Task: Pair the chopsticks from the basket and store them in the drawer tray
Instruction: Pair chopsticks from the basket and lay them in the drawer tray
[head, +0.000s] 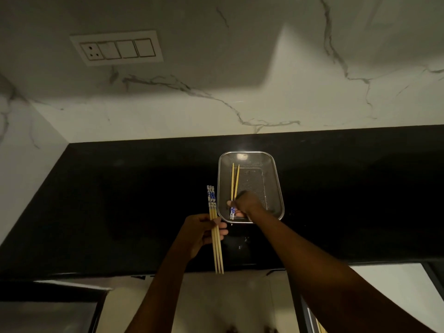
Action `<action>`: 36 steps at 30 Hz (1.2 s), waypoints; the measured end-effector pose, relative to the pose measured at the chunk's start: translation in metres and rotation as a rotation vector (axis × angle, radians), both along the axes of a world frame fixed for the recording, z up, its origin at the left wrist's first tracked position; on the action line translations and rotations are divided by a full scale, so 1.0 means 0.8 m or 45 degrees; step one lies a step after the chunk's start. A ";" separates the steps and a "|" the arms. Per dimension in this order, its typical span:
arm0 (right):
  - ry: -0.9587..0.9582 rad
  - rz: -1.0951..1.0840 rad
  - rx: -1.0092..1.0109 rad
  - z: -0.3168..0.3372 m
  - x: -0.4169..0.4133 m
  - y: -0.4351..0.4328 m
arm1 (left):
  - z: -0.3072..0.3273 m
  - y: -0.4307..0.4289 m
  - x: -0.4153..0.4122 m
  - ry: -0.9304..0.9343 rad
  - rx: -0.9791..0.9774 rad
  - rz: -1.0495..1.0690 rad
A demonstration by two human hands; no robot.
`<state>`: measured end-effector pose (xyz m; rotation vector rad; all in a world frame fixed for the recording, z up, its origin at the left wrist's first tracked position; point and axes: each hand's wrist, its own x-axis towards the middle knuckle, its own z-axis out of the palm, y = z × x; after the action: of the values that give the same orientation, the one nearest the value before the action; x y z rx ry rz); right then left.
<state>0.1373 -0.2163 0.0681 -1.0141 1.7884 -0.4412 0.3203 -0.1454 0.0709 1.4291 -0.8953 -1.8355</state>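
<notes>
midway through, by the look of it. left hand point(200, 233) clenched round three chopsticks point(215, 233) beside the basket point(276, 183). right hand point(245, 204) inside it, pinching the last two sticks point(234, 182). drawer tray barely glimpsed at bottom right; pairing and storing left.

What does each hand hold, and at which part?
Left hand grips three chopsticks around mid-length. Right hand pinches two chopsticks in the basket near their patterned ends.

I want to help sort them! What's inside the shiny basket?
Two chopsticks lie inside the mesh basket, and the right hand is gripping their blue-patterned ends. The hand covers part of the basket's near end.
</notes>
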 end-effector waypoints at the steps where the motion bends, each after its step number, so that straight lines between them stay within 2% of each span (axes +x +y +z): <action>1: -0.036 -0.030 0.013 0.003 -0.002 0.001 | 0.000 -0.001 -0.002 0.001 -0.004 -0.007; 4: -0.093 -0.072 0.016 0.008 -0.011 0.003 | -0.001 -0.004 -0.009 0.014 -0.009 -0.035; 8: -0.429 -0.284 -0.088 0.018 -0.029 0.012 | 0.001 -0.007 -0.020 0.038 0.005 -0.053; 13: -0.728 -0.257 -0.318 0.046 -0.053 0.030 | 0.008 -0.009 -0.034 0.090 0.028 -0.107; 17: -0.907 -0.258 -0.394 0.067 -0.077 0.050 | 0.017 -0.011 -0.051 0.131 0.041 -0.149; 25: -0.736 -0.228 -0.512 0.089 -0.104 0.081 | 0.032 -0.006 -0.095 0.139 0.044 -0.219; 36: -0.631 -0.322 -0.432 0.086 -0.120 0.103 | 0.049 0.005 -0.133 0.132 -0.046 -0.316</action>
<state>0.0413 -0.1339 0.1373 -0.8104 1.4162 -1.0835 0.2137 -0.1416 0.1097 1.2336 -1.0866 -2.0425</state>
